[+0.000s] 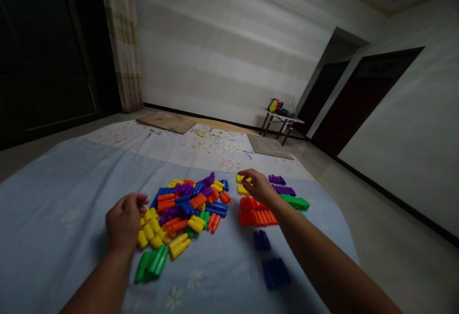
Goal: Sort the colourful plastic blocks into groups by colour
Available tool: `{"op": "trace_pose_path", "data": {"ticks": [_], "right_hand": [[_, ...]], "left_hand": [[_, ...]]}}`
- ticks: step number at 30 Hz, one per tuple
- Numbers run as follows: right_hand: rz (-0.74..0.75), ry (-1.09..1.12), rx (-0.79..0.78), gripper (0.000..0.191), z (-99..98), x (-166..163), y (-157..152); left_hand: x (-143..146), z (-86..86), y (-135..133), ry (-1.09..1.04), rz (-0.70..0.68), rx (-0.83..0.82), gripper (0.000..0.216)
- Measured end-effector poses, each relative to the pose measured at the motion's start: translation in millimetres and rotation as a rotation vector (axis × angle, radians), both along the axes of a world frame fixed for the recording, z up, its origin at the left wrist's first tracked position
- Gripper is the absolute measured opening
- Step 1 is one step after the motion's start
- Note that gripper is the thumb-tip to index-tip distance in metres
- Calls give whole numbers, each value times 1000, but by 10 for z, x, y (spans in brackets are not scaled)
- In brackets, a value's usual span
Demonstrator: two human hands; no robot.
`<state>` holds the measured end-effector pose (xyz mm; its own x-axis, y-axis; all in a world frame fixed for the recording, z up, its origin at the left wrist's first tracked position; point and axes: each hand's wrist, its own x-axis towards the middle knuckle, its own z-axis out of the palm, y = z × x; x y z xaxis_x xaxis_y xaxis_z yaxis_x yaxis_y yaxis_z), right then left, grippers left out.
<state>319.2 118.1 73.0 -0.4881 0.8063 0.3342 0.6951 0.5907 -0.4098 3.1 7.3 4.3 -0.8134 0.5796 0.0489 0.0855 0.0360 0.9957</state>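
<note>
A mixed pile of coloured plastic building blocks [186,201] lies on the bed in front of me. At its left edge is my left hand [125,218], its fingers curled together, with nothing visible in them; yellow blocks [150,228] lie just beside it. Right of the pile, my right hand [256,185] reaches forward and pinches a yellow block [239,178]. Just under that hand sits another yellow block [242,189]. Red blocks [258,217] stand in rows below my right wrist, partly covered by the forearm.
Dark blue blocks [276,273] lie nearest me on the right. Purple blocks [283,190] and green blocks [296,201] line the right side. Green blocks [152,264] lie at the pile's near end. Flat boards [167,122] rest at the bed's far edge; a small table [281,115] stands beyond.
</note>
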Motion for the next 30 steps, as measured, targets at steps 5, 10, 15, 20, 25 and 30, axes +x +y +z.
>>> {"op": "trace_pose_path", "data": {"ticks": [5,10,15,20,25,30], "right_hand": [[236,-37,-91,24,-77,-464,-632],[271,-99,-116,32,-255,-732,-916],[250,-141,-115,39,-410,-806,-977],[176,-96,-128,32,-371,-680,-1113],[127,-131,-189,36,-337,-514,-1277],[101,-186,-287,40,-365,-442,-1335]], "left_hand": [[-17,-50,12,17,12,24,24],[-26,-78,23,15,3,51,26],[-26,-76,12,18,-4,53,27],[-13,-56,3,8,-3,56,25],[6,-31,-5,19,-2,65,23],[10,-15,-12,20,-2,64,26]]}}
